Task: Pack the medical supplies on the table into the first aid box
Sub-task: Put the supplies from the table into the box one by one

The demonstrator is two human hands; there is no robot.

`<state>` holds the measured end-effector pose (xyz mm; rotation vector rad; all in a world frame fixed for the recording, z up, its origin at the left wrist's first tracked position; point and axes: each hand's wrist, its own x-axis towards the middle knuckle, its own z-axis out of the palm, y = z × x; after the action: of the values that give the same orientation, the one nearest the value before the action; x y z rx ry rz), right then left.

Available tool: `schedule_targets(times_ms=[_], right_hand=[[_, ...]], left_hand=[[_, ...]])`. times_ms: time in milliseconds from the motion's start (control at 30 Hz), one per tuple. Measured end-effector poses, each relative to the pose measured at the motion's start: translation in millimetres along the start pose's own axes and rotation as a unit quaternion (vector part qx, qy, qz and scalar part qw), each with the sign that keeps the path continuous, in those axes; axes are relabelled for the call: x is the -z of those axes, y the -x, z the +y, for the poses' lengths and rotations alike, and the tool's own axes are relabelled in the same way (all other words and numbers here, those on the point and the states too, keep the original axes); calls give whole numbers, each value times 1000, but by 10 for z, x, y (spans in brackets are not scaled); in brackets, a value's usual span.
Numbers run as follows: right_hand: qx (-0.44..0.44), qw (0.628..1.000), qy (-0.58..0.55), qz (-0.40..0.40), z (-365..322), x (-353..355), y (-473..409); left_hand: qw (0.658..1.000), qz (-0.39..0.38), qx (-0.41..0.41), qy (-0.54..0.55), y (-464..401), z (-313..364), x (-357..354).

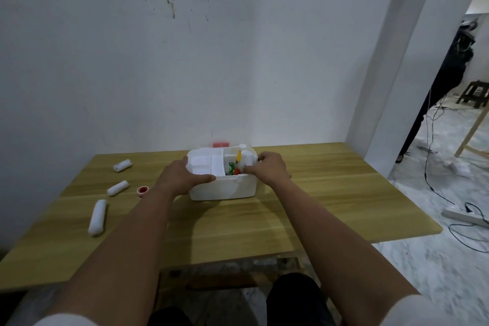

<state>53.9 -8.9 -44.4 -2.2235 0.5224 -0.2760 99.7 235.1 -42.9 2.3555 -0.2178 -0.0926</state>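
A white first aid box point(227, 189) stands open in the middle of the wooden table point(317, 193). White packets fill its left part; a green carton and a red-capped item show on its right. My left hand point(182, 173) grips the box's left front rim. My right hand point(270, 168) is closed on a white bottle point(247, 158) standing in the box's right part. Three white bandage rolls lie to the left: one at the back point(122, 165), one in the middle point(118, 188), one nearest point(97, 217). A small red tape roll point(143, 190) lies beside them.
A red and white lid part point(220, 144) shows behind the box, against the white wall. To the right of the table a doorway opens onto a floor with cables, a power strip point(465, 217) and a wooden stool point(473, 92). A dark-clothed person stands there.
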Motion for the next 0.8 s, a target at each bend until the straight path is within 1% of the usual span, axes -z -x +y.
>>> schedule_targets(times_ms=[100,233,300,367,400,467,533,600,667,733,800], right_hand=[[12,998,-43,-34,4,47,-35],[45,993,-94,-50,6,43,-94],[70,991,-99,-57,-14,36,-133],[96,989,-76,-81,-35,24,-176],[106,988,-61,-97,-34,12,-203],[121,985,-34,-121,-17,-23,-253],[137,983,-17,-124,10,-67,-284],[147,981,-20,-122,34,-116,-299],[147,981,-28,-121,55,-151,-320],[146,983,-30,-106,88,-173,-328],[150,984,-17,-95,109,-186,-340]], left_hand=[[1000,0,1,6,-9,-4,7],[1000,4,-2,0,-10,-18,16],[1000,-1,-12,-6,12,-33,36],[1000,-5,-19,-6,58,-80,74],[1000,10,-14,4,81,-123,114],[997,78,14,22,137,-267,255],[987,157,25,-22,163,-497,440],[974,194,49,-105,177,-743,638],[963,188,89,-169,182,-959,800],[952,165,134,-219,162,-1133,892],[948,140,159,-236,116,-1242,931]])
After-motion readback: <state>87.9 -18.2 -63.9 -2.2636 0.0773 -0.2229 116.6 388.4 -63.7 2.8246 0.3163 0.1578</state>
